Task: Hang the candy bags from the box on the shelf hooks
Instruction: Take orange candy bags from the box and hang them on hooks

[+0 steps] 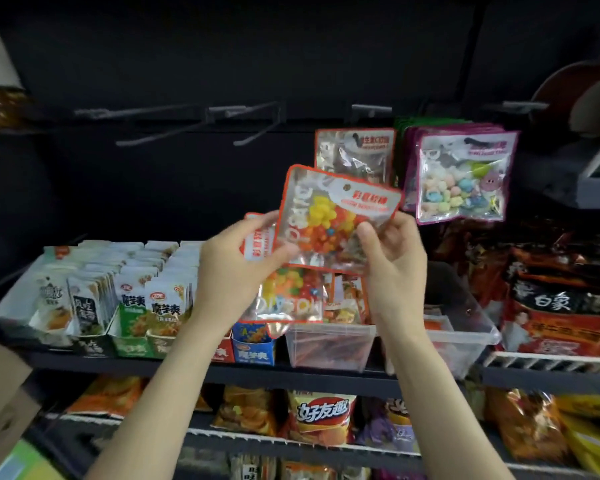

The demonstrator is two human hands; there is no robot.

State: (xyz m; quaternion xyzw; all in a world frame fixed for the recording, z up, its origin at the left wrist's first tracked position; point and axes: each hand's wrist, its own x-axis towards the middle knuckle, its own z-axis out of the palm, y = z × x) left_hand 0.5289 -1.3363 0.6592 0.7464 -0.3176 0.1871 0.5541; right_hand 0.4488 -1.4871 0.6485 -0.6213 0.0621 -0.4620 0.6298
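My right grip (pixel 392 251) pinches the front candy bag (pixel 336 213), peeling it up toward the empty hooks (pixel 257 133); my left grip (pixel 232 268) clamps the remaining stack (pixel 284 299).

Chip bags (pixel 321 419) bottom shelf; noodle packs (pixel 555 306) right.

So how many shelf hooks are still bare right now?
2, as far as I can see: one bare hook at upper left, another just right of it. Hooks further right already carry bags; more may be out of frame.
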